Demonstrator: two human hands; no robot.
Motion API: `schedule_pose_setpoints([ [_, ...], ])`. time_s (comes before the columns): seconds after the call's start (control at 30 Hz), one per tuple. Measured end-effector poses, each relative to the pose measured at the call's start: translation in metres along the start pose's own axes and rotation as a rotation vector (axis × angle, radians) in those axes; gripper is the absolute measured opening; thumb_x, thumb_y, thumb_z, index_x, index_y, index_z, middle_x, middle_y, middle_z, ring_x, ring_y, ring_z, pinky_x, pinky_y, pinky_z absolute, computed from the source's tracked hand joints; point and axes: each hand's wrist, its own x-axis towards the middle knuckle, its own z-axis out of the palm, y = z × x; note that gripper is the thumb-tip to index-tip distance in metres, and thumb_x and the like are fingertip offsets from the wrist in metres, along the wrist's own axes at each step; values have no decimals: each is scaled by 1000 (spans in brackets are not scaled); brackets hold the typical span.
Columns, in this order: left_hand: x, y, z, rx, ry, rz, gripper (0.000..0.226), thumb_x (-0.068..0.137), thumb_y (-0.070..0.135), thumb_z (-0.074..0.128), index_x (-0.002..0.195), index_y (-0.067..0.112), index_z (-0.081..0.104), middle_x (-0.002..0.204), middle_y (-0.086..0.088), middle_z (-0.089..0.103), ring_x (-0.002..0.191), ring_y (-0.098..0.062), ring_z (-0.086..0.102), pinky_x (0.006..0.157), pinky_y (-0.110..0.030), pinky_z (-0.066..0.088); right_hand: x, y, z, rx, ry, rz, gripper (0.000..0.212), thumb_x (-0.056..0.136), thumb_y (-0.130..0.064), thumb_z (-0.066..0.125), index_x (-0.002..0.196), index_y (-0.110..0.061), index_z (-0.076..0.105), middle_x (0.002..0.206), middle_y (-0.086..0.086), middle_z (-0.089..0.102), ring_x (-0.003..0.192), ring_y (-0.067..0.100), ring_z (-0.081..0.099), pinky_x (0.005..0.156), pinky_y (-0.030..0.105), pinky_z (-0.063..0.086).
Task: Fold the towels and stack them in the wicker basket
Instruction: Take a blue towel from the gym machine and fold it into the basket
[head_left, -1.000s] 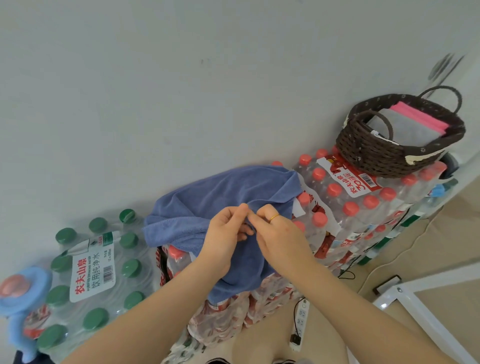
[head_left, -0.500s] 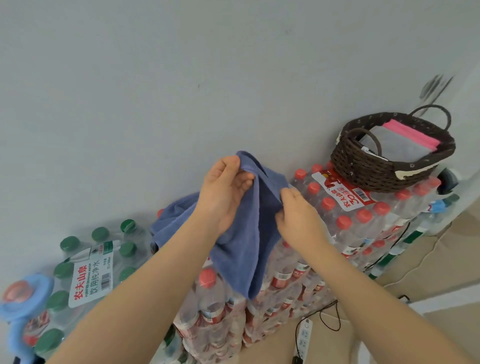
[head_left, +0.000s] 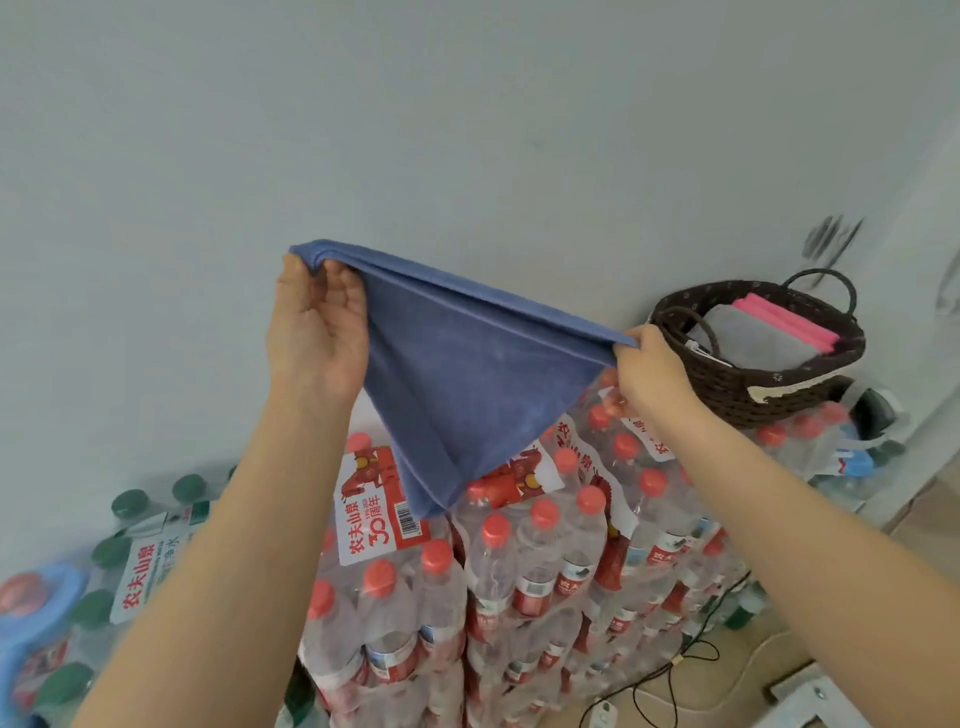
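Note:
A blue towel (head_left: 467, 384) hangs in the air, stretched between both hands, its top edge doubled over and its lower corner drooping to a point. My left hand (head_left: 317, 332) pinches the upper left corner. My right hand (head_left: 649, 369) grips the right corner, lower and close to the basket. The dark brown wicker basket (head_left: 748, 384) sits on top of the bottle packs at the right. Inside it lie a folded grey towel (head_left: 748, 338) and a folded pink towel (head_left: 789, 322).
Shrink-wrapped packs of red-capped water bottles (head_left: 519, 571) are stacked below the towel. Green-capped bottle packs (head_left: 135, 551) sit at the left, with a light blue object (head_left: 31, 613) at the far left. A plain wall stands behind. Black cables (head_left: 696, 660) run across the floor at the lower right.
Both hands have lifted the towel off the bottle packs and moved apart, spreading it out in the air. The view has tilted upward.

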Motion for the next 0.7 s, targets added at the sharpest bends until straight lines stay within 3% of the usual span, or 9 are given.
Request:
schedule_pose_setpoints([
  [0.13, -15, 1, -21, 113, 144, 63, 15, 96, 18, 47, 87, 8, 56, 55, 4, 67, 53, -3, 64, 61, -15, 53, 2, -17, -9, 506, -78, 80, 24, 95, -14, 35, 74, -17, 46, 53, -1, 37, 33, 6, 25, 31, 17, 17],
  [0.2, -26, 1, -27, 178, 194, 73, 14, 95, 20, 49, 87, 10, 57, 54, 7, 67, 53, 0, 64, 59, -13, 52, 0, -28, -11, 724, -88, 114, 26, 96, -12, 35, 73, -16, 46, 44, -3, 41, 31, 5, 27, 29, 16, 20],
  [0.23, -31, 2, -27, 193, 203, 74, 14, 94, 21, 50, 87, 12, 57, 55, 8, 67, 53, 0, 63, 58, -12, 51, -2, -33, -11, 840, -102, 136, 25, 97, -13, 36, 76, -15, 50, 46, -2, 49, 34, 6, 36, 30, 16, 28],
  [0.3, -43, 2, -25, 165, 195, 79, 12, 93, 20, 51, 88, 12, 58, 57, 8, 66, 53, 0, 63, 57, -11, 50, -7, -43, -11, 1004, -167, 128, 20, 99, -18, 37, 91, -12, 55, 70, 4, 63, 58, 11, 56, 46, 18, 47],
  [0.4, -63, 8, -19, 32, 135, 88, 5, 91, 15, 54, 91, 10, 56, 59, 4, 65, 51, -2, 61, 53, -11, 49, -11, -48, -14, 1023, -293, 7, 22, 100, -22, 36, 114, -11, 48, 95, 9, 61, 85, 19, 63, 69, 28, 53],
  [0.47, -78, 12, -15, -11, 64, 87, 11, 85, 13, 57, 95, 13, 54, 60, 4, 64, 50, -1, 59, 51, -11, 47, -16, -51, -20, 1023, -283, -41, 18, 99, -22, 38, 111, -17, 51, 92, 6, 62, 79, 18, 64, 70, 27, 53],
  [0.53, -93, 15, -12, -16, 38, 112, 10, 81, 12, 57, 91, 14, 59, 61, 5, 63, 48, 0, 57, 48, -10, 45, -24, -52, -30, 1002, -229, -93, 18, 97, -13, 39, 97, -20, 56, 69, -1, 59, 56, 9, 57, 55, 18, 47],
  [0.6, -108, 17, -6, -34, 46, 160, 11, 79, 6, 58, 80, 12, 67, 60, 4, 63, 46, -1, 56, 46, -10, 45, -33, -53, -38, 1021, -231, -159, 27, 93, -3, 35, 88, -16, 59, 48, -7, 48, 37, 4, 39, 39, 14, 31],
  [0.7, -125, 19, 3, -62, 14, 196, 5, 65, 5, 67, 68, 9, 68, 57, 2, 66, 45, -1, 61, 44, -10, 47, -49, -54, -47, 1133, -327, -190, 30, 89, 0, 34, 80, -14, 60, 42, -9, 41, 33, 3, 32, 37, 13, 26],
])
